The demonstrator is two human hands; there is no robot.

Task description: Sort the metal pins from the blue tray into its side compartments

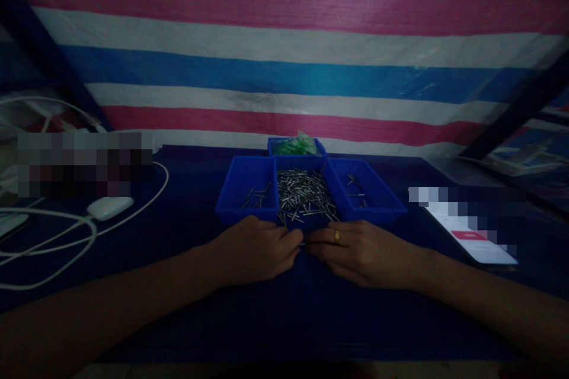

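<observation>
Between the left hand [262, 249] and the right hand [360, 251], low over the near part of the bench [284, 323], a thin pale piece [303, 243] is held, mostly covered by fingers, so not much of its shape can be made out. Both grips are pinched on it, fingertips together, one from each side. A gold-coloured ring [336, 237] is worn on the right. Just beyond, a heap of metal pins [304, 192] is flanked by a left blue tray [224, 201] and a right blue tray [386, 204], with a few loose pins scattered in each. Behind the heap, some green stuff in clear plastic [296, 145] is kept in a back tray [271, 147]. Further out, a lit phone [478, 243] is parked to the right, and a white adapter [109, 208] is surrounded by white cables [91, 246] to the left. Everything's backed by a striped sheet [284, 77].
</observation>
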